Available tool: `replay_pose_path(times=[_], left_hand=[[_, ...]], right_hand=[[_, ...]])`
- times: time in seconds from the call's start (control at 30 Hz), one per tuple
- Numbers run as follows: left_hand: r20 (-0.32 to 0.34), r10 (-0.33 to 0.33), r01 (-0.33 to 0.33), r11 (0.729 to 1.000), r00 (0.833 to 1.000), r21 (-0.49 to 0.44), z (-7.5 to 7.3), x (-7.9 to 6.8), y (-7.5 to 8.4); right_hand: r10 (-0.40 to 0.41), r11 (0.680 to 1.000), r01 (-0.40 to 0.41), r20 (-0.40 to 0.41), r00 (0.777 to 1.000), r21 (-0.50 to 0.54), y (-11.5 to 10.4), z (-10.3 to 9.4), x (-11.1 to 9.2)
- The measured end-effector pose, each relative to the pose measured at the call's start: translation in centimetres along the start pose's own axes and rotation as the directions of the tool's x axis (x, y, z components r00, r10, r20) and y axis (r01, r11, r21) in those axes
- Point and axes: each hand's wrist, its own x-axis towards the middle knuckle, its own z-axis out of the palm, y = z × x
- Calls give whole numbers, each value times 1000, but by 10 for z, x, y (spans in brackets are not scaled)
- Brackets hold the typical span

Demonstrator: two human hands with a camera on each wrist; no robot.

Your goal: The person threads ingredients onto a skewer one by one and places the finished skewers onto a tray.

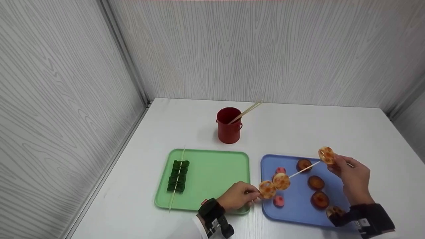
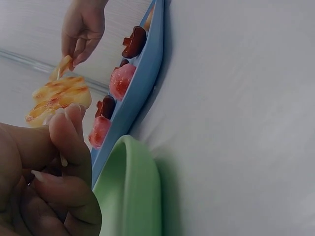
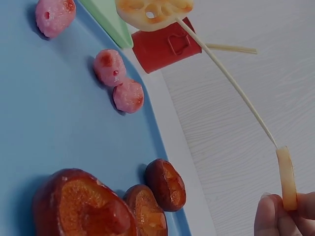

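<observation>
My left hand (image 1: pixel 239 196) pinches a thin wooden skewer (image 1: pixel 303 169) near one end, over the gap between the two trays. Two browned lotus root slices (image 1: pixel 281 181) sit on the skewer close to those fingers. In the left wrist view, the skewer's blunt end pokes out among the curled fingers. At the far end, my right hand (image 1: pixel 352 176) holds a third lotus root slice (image 1: pixel 326 155) by its edge, against the skewer's tip. Seen from the right wrist, this slice (image 3: pixel 286 178) is edge-on, between thumb and fingers; whether the tip has pierced it, I cannot tell.
Below is a blue tray (image 1: pixel 292 212) with several mushroom caps (image 1: pixel 316 182), pink balls (image 1: pixel 279 200) and another lotus slice (image 1: pixel 334 211). On the green tray (image 1: pixel 215 169) lies a skewer of folded dark green leaves (image 1: pixel 177 176). Behind stands a red bucket (image 1: pixel 229 131) with sticks (image 1: pixel 247 111).
</observation>
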Motion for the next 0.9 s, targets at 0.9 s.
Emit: replay_pose_path(times=[0.9], left_hand=[[0,10,-10,1000,1000,-15,1,0,-2]], right_hand=[[-99,995,96,74,992,36,9,5,-6]])
